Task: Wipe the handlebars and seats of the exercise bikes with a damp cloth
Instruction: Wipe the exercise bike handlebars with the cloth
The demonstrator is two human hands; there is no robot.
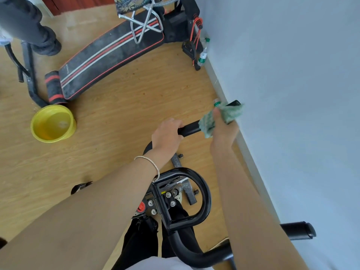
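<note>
The left hand [167,134] curls its fingers round the handlebar [191,128] while the right hand [224,131] clamps the cloth [230,113] on its one-o'clock end; seats probably remain.

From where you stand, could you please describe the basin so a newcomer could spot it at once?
Look at the wooden floor left of the exercise bike, where a long black bench with red stripes lies. The basin stands on the floor just beside the bench's near end. It is the only bright yellow thing here, round and open.
</note>
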